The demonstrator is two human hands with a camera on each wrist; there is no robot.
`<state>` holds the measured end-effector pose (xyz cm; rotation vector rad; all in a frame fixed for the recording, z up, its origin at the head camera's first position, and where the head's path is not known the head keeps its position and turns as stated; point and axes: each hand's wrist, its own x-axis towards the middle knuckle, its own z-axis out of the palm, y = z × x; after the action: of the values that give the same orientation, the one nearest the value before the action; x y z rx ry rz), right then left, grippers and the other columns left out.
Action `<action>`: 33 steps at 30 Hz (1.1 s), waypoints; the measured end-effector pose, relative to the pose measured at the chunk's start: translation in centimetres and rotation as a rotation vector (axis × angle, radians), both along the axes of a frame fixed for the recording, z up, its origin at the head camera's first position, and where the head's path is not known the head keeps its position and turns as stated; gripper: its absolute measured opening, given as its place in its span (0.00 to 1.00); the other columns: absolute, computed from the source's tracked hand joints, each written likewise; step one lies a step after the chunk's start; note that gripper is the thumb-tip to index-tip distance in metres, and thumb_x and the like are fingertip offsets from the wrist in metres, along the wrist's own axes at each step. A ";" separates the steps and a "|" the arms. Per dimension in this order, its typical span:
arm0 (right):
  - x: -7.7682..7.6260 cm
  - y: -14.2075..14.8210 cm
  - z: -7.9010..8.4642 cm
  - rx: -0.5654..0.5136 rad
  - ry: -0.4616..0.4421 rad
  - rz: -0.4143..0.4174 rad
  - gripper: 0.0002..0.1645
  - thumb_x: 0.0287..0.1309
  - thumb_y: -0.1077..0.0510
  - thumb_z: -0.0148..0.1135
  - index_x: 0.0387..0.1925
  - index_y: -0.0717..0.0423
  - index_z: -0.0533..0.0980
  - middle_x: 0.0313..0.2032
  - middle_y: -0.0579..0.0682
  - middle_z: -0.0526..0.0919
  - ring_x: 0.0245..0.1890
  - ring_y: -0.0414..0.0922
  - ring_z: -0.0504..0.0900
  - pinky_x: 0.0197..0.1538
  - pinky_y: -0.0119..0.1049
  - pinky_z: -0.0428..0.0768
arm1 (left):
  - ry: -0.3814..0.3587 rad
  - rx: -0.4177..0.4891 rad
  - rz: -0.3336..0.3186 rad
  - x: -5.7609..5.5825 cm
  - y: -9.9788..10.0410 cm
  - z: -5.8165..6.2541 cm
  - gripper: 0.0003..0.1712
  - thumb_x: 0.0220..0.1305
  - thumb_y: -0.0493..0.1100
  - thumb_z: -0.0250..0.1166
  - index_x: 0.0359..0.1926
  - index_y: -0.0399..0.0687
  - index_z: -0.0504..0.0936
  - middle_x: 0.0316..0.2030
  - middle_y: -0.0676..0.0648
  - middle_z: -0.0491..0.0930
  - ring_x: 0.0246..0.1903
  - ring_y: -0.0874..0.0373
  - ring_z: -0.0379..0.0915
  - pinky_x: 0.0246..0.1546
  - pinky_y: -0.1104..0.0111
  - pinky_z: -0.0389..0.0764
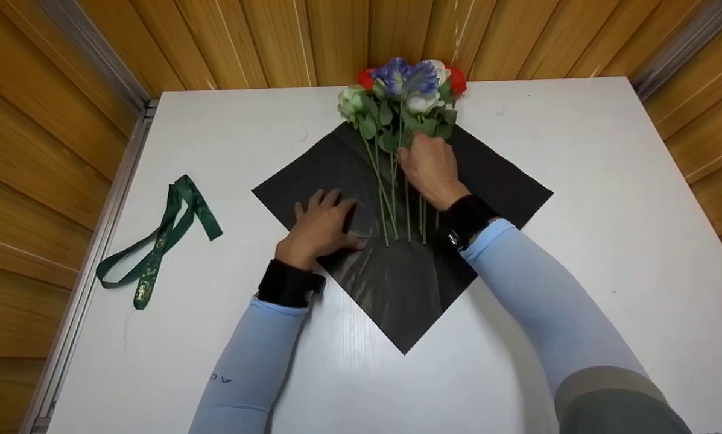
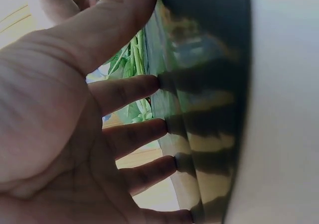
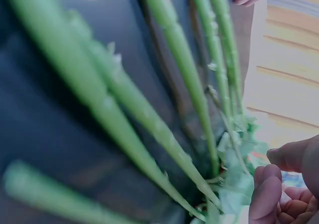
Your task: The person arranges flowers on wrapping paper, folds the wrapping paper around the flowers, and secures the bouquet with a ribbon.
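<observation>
Stems [image 3: 183,59] run front to back, nearest the curled right hand [image 1: 431,166], grip hard to tell; spread left hand [image 1: 321,226] touches paper [image 1: 404,301].

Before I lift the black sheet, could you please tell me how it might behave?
The black sheet probably bends easily, as creases cross its surface. Its sheen suggests it may be slippery. The flower stems lying on it could slide if it tilts.
</observation>
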<state>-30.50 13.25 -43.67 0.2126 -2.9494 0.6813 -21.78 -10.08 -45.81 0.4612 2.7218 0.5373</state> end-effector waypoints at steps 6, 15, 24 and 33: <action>3.6 2.9 1.0 -0.025 0.023 0.131 0.15 0.77 0.55 0.58 0.47 0.64 0.82 0.39 0.64 0.87 0.36 0.60 0.87 0.40 0.54 0.84 | 0.034 0.014 -0.038 0.9 -0.8 0.9 0.50 0.61 0.61 0.78 0.78 0.51 0.70 0.81 0.38 0.58 0.82 0.36 0.45 0.73 0.25 0.47; 10.7 9.5 -0.6 0.016 -0.087 0.392 0.22 0.70 0.53 0.69 0.59 0.61 0.81 0.59 0.60 0.82 0.63 0.59 0.78 0.65 0.57 0.77 | -0.035 0.029 -0.222 4.1 -1.9 1.8 0.45 0.53 0.53 0.84 0.71 0.51 0.77 0.81 0.43 0.58 0.84 0.42 0.38 0.77 0.31 0.44; 13.9 12.4 -2.7 -0.007 -0.317 0.418 0.52 0.64 0.40 0.74 0.79 0.57 0.62 0.80 0.59 0.60 0.81 0.60 0.57 0.79 0.59 0.60 | -0.067 0.000 -0.227 4.2 -1.2 0.9 0.45 0.51 0.53 0.86 0.67 0.51 0.73 0.83 0.44 0.54 0.84 0.41 0.37 0.76 0.29 0.43; 14.3 13.1 -3.0 -0.039 -0.405 0.442 0.71 0.46 0.38 0.85 0.83 0.55 0.55 0.83 0.57 0.54 0.84 0.59 0.46 0.82 0.62 0.48 | 0.043 0.043 -0.171 3.8 -0.9 0.5 0.32 0.62 0.62 0.77 0.57 0.50 0.78 0.69 0.46 0.74 0.78 0.42 0.58 0.71 0.31 0.58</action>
<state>-16.18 26.31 -46.66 0.8333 -3.2952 0.9280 -18.00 -10.94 -45.34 0.7163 2.6825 0.5462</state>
